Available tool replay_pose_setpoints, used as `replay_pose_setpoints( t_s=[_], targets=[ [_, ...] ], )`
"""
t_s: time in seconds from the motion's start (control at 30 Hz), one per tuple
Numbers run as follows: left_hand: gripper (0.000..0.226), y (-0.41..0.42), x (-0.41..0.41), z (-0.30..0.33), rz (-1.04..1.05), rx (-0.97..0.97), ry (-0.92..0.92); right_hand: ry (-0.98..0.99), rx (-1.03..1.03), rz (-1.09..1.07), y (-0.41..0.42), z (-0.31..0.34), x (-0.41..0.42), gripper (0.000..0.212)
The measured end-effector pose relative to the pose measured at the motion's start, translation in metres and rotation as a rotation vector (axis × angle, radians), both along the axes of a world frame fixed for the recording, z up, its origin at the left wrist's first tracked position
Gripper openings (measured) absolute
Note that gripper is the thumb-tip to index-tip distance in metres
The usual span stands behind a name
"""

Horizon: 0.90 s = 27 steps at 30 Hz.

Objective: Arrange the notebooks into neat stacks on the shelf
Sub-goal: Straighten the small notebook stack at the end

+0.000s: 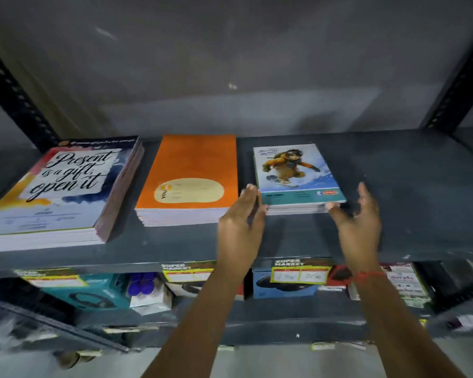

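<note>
Presently, both hands flank the small stack of snowboarder-cover notebooks (298,178) on the grey metal shelf (393,186). The left hand (241,225) stands flat and edge-on, fingers together and extended, its fingertips at or just beside the stack's left edge; contact cannot be confirmed. The right hand (358,222) is spread and cupped, thumb at the stack's front right corner, fingers curled just beside the right edge. Neither hand holds or pinches anything.

The stack itself lies right of centre on the shelf, turned slightly out of line with the shelf front. To its left, apart from it, lies the orange-cover stack (191,173), and further left the taller stack with the lettered cover (63,186). Both appear reasonably square. Boxed goods with price tags (298,274) occupy the tier below.

Assessment: the step in hand is squaring up the third stack. The next move calls for even inward pressure from both palms to align the edges, then a slight turn to bring the stack parallel with its neighbours. Uneven pressure could skew the upper copies.
</note>
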<state>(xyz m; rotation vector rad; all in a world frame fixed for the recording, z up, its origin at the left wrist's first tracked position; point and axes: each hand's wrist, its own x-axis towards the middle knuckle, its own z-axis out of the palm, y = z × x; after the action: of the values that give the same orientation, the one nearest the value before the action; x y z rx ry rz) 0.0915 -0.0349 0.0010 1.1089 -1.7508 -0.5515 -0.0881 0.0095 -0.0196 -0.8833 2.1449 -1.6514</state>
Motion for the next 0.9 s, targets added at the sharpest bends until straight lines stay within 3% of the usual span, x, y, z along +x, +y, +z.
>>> replay_pose_setpoints(
  t_s=[0.1,0.17,0.33,0.9],
  targets=[
    [0.053,-0.014,-0.016,-0.01,-0.035,0.321,-0.036,-0.042,0.06,0.211,0.001,-0.001,-0.018,0.077],
    [0.054,-0.023,-0.017,-0.016,-0.059,0.421,-0.028,-0.042,0.054,0.275,-0.001,-0.005,-0.024,0.071],
    [0.048,-0.028,-0.019,-0.02,-0.052,0.421,0.026,-0.035,0.034,0.278,-0.006,-0.013,-0.024,0.058],
    [0.037,-0.027,-0.025,-0.021,0.082,0.309,0.05,0.004,0.016,0.207,-0.005,-0.004,-0.013,0.049]
  ],
)
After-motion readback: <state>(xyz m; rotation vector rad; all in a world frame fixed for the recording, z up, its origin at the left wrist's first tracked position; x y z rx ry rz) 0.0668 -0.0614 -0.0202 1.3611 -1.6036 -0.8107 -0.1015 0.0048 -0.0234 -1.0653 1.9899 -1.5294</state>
